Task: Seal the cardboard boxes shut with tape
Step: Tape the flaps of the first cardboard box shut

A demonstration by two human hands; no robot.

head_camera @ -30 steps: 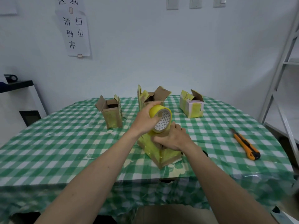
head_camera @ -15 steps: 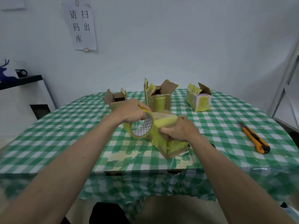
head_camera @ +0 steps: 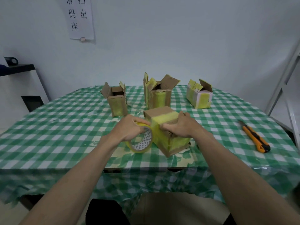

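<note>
Head view, from the left: a white cabinet (head_camera: pixel 19 88) stands against the wall, with a paper sign (head_camera: pixel 80 18) pinned above it. The surface (head_camera: pixel 48 135) wears a green checked cloth. Toward its far side sits a small open box (head_camera: pixel 116 101), flaps up, with yellow tape on its front.

The left forearm reaches in from the lower left. The left hand (head_camera: pixel 129 129) curls over the top of a tape roll (head_camera: pixel 141 140), fingers wrapped around the roll's rim, holding it on edge just beside the near box (head_camera: pixel 167 132). A yellow strip runs from the roll up the box's left face and across its closed top. The roll's lower edge looks close to the cloth; whether it touches I cannot tell.

Behind the near box stands a taller open box (head_camera: pixel 158 93), flaps raised.

The right forearm comes in from the lower right. The right hand (head_camera: pixel 180 125) grips the near box's right upper edge, thumb laid along the front face, fingers hooked over the top.

Further right sits a third open box (head_camera: pixel 198 95), pale and taped yellow. An orange knife (head_camera: pixel 254 137) lies well apart near the right edge, and a white rack (head_camera: pixel 285 70) stands beyond.
</note>
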